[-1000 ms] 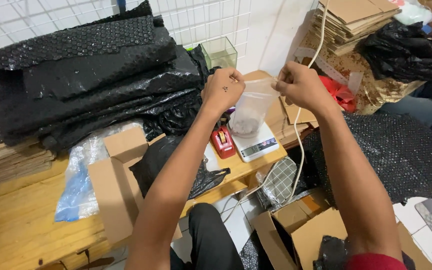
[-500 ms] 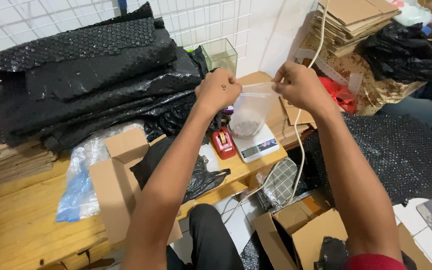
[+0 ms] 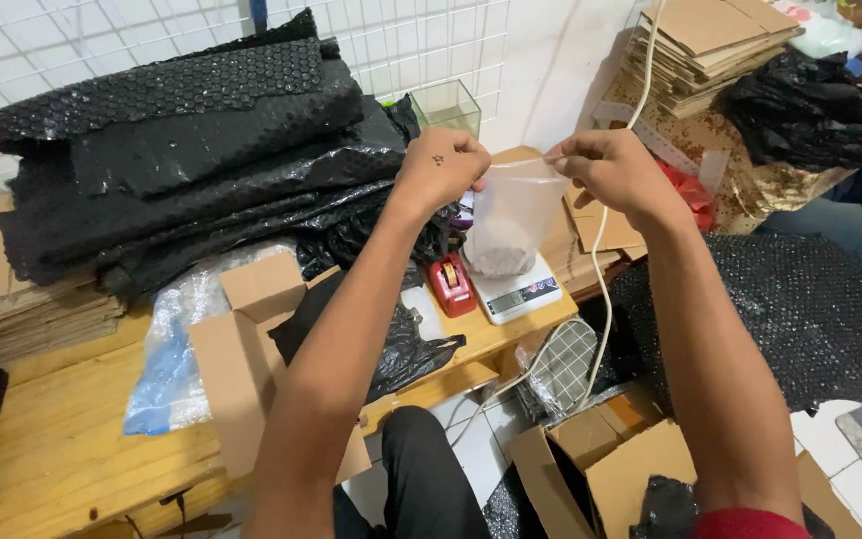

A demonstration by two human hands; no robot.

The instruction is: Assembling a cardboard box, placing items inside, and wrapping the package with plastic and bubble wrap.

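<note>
Both hands up over the wooden worktop (image 3: 72, 439), pinching the top edge of a clear plastic bag (image 3: 511, 215). Left hand (image 3: 441, 170) grip closed on the bag's left corner, right hand (image 3: 616, 170) grip closed on the right corner. Bag hangs just above a small white scale (image 3: 523, 291), pale granular fill in its bottom. Red tape dispenser (image 3: 451, 284) beside the scale.

Bag (image 3: 511, 215) hangs a little lower than second ago, bottom now just above scale (image 3: 519, 291), near touching. Left hand (image 3: 443, 168) and right hand (image 3: 611, 168) dropped slightly with it, pinching top edge, closer together along rim. Bag mouth looks pressed flatter than before.
</note>
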